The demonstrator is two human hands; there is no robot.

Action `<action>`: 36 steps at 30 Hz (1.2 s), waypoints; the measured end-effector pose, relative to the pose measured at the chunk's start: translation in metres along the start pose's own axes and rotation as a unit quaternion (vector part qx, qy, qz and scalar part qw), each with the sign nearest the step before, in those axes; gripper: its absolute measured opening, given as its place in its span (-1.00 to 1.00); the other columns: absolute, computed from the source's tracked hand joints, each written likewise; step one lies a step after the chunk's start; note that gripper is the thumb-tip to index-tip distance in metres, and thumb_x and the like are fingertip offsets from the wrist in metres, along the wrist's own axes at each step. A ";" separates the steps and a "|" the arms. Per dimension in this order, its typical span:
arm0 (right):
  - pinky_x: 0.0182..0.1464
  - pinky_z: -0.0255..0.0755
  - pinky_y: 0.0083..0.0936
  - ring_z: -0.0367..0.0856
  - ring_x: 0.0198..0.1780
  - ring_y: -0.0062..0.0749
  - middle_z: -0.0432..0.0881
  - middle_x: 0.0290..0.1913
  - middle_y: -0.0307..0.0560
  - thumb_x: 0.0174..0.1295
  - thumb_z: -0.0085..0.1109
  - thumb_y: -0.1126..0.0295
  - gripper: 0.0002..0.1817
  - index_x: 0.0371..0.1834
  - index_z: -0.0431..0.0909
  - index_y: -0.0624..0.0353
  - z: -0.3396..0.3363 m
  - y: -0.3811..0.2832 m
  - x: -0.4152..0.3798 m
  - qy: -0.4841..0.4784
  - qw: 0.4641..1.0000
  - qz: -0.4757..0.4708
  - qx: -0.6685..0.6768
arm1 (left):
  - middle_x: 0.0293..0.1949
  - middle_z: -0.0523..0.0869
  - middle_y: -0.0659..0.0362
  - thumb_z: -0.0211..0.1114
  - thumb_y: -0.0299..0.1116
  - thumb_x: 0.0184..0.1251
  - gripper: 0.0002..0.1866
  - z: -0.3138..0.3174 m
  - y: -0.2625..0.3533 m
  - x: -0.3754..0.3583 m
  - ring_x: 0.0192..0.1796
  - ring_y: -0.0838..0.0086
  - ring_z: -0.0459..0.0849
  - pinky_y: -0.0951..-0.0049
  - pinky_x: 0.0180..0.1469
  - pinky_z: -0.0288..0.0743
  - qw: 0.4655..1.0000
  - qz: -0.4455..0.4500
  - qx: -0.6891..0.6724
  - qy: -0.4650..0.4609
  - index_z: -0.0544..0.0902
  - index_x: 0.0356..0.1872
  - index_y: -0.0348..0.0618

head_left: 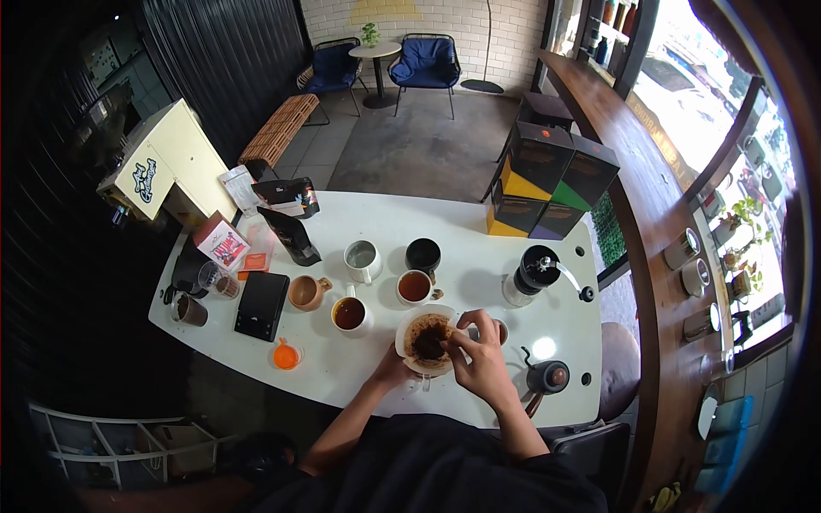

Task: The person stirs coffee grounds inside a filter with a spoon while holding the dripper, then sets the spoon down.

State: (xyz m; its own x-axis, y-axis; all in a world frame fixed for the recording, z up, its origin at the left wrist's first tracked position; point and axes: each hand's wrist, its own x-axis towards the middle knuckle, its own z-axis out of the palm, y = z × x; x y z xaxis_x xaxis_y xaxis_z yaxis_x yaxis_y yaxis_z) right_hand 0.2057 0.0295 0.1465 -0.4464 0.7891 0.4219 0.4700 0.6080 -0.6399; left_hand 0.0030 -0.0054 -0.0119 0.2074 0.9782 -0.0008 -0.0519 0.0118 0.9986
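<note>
Close to the front edge of the white table, a white dripper [413, 324] holds a paper filter with wet brown coffee grounds [428, 339]. My left hand [395, 368] is round the dripper's lower left side, its fingers partly hidden beneath it. Over the right rim, my right hand [481, 352] has its fingers pinched together at the filter's edge; what they grip is too small to tell. Behind the dripper stands a mug of reddish-brown liquid [415, 287], and to its left a white mug [349, 315] of darker liquid. A small brown cup is partly hidden behind my right hand.
A kettle [547, 377] and hand grinder [537, 268] stand to the right. Stacked boxes [552, 179] are at the back right. Leftward are a black scale [262, 306], wooden cup [305, 292], orange scoop [286, 354] and glass jar [188, 309]. Grey [363, 261] and black mugs [422, 256] stand behind.
</note>
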 end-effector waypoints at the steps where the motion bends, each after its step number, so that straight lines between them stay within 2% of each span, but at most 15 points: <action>1: 0.18 0.34 -0.18 0.44 0.06 -0.02 0.47 0.05 0.02 0.20 0.43 0.44 -0.90 -0.29 0.72 0.20 0.000 0.001 0.000 0.000 1.000 -0.001 0.000 | 0.45 0.52 0.14 0.65 -0.52 0.10 -0.04 0.001 -0.002 0.000 0.44 0.34 0.55 0.21 0.49 0.52 1.000 0.001 0.000 0.001 0.32 0.54 -0.08; 3: 0.21 0.38 -0.10 0.45 0.14 0.05 0.47 0.05 0.02 0.21 0.43 0.41 -0.88 -0.23 0.74 0.17 0.000 0.002 -0.001 -0.023 0.998 0.030 0.058 | 0.27 0.69 0.17 0.74 -0.51 -0.09 -0.10 0.005 -0.001 0.001 0.29 0.41 0.68 0.28 0.38 0.60 0.996 -0.016 -0.069 0.055 0.50 0.38 -0.14; 7: 0.18 0.34 -0.17 0.44 0.07 -0.02 0.47 0.04 0.02 0.21 0.44 0.43 -0.90 -0.29 0.72 0.19 0.002 0.003 -0.001 0.012 1.000 0.007 0.000 | 0.27 0.69 0.17 0.74 -0.52 -0.09 -0.10 0.006 0.007 0.001 0.29 0.41 0.68 0.28 0.38 0.60 0.999 0.014 -0.017 0.048 0.49 0.39 -0.14; 9: 0.18 0.34 -0.16 0.44 0.07 -0.01 0.47 0.04 0.01 0.21 0.44 0.43 -0.90 -0.28 0.72 0.19 0.000 0.002 0.000 -0.030 0.998 0.000 0.049 | 0.27 0.69 0.17 0.74 -0.52 -0.08 -0.10 0.006 0.004 0.001 0.29 0.41 0.68 0.27 0.37 0.60 0.995 -0.010 -0.095 0.041 0.49 0.39 -0.14; 13: 0.17 0.34 -0.17 0.44 0.06 -0.01 0.49 0.04 0.01 0.21 0.44 0.43 -0.89 -0.27 0.72 0.20 0.001 0.003 0.000 0.011 1.000 0.013 0.020 | 0.27 0.69 0.17 0.73 -0.52 -0.07 -0.12 0.004 -0.002 0.001 0.29 0.41 0.68 0.27 0.36 0.61 0.995 -0.007 -0.090 0.047 0.50 0.38 -0.14; 15: 0.16 0.33 -0.19 0.44 0.04 -0.02 0.50 0.04 0.01 0.22 0.43 0.43 -0.89 -0.27 0.72 0.20 0.000 0.005 0.000 -0.022 0.998 -0.012 0.049 | 0.46 0.50 0.14 0.60 -0.51 0.18 -0.10 0.000 -0.003 -0.002 0.45 0.34 0.54 0.21 0.46 0.54 1.000 0.014 -0.005 -0.002 0.32 0.54 -0.07; 19: 0.17 0.33 -0.17 0.45 0.04 -0.01 0.50 0.04 0.01 0.21 0.44 0.43 -0.89 -0.28 0.72 0.21 0.000 0.005 0.000 0.013 0.999 0.012 0.040 | 0.46 0.51 0.14 0.59 -0.52 0.20 -0.12 -0.002 -0.013 0.002 0.45 0.34 0.55 0.20 0.47 0.54 1.000 0.012 -0.025 -0.006 0.33 0.54 -0.08; 22: 0.19 0.33 -0.16 0.46 0.06 0.00 0.50 0.05 0.01 0.21 0.44 0.44 -0.89 -0.29 0.72 0.21 -0.001 0.006 0.000 -0.028 0.999 0.009 0.043 | 0.45 0.52 0.14 0.60 -0.52 0.19 -0.13 -0.001 -0.013 0.003 0.44 0.35 0.55 0.21 0.46 0.54 0.999 0.013 -0.052 0.005 0.34 0.53 -0.08; 25: 0.21 0.33 -0.15 0.46 0.09 0.02 0.49 0.06 0.02 0.21 0.44 0.43 -0.90 -0.28 0.73 0.20 -0.001 0.006 0.000 0.010 0.999 0.003 0.043 | 0.45 0.51 0.14 0.59 -0.51 0.21 -0.13 0.002 -0.002 0.001 0.43 0.35 0.55 0.21 0.47 0.54 0.999 0.013 -0.041 -0.005 0.33 0.53 -0.08; 27: 0.22 0.33 -0.14 0.46 0.11 0.02 0.49 0.07 0.03 0.21 0.44 0.42 -0.90 -0.29 0.73 0.19 -0.002 0.003 0.000 -0.020 1.000 -0.007 0.013 | 0.28 0.69 0.16 0.71 -0.51 -0.02 -0.15 0.007 0.003 0.001 0.27 0.42 0.69 0.27 0.35 0.61 0.996 0.022 -0.065 0.051 0.50 0.38 -0.14; 31: 0.23 0.32 -0.14 0.45 0.13 0.04 0.49 0.08 0.02 0.20 0.45 0.41 -0.89 -0.30 0.73 0.19 -0.002 0.003 0.002 -0.027 0.999 0.009 0.044 | 0.27 0.70 0.16 0.70 -0.52 -0.01 -0.17 0.006 -0.005 0.002 0.27 0.42 0.69 0.28 0.36 0.61 0.995 0.003 -0.090 0.050 0.52 0.37 -0.15; 34: 0.23 0.32 -0.13 0.45 0.14 0.03 0.49 0.07 0.02 0.20 0.45 0.41 -0.89 -0.30 0.74 0.19 -0.002 0.004 0.002 -0.007 1.000 -0.015 -0.009 | 0.25 0.70 0.16 0.69 -0.54 -0.01 -0.19 0.008 0.011 0.001 0.26 0.42 0.69 0.28 0.35 0.61 0.995 0.022 -0.082 0.048 0.53 0.35 -0.17; 36: 0.22 0.32 -0.12 0.45 0.14 0.03 0.50 0.07 0.02 0.18 0.46 0.42 -0.89 -0.29 0.75 0.19 -0.003 0.004 0.002 -0.048 0.997 -0.028 0.050 | 0.24 0.71 0.16 0.68 -0.54 0.00 -0.20 0.008 0.025 0.000 0.26 0.42 0.69 0.29 0.34 0.61 0.999 0.021 -0.004 0.045 0.53 0.34 -0.17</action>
State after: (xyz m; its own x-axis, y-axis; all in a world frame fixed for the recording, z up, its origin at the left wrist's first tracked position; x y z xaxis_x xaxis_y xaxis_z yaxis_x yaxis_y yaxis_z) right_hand 0.2086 0.0337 0.1464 -0.5429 0.7390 0.3990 0.3651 0.6355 -0.6803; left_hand 0.0099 -0.0072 0.0134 0.1162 0.9926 0.0355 -0.0661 -0.0280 0.9974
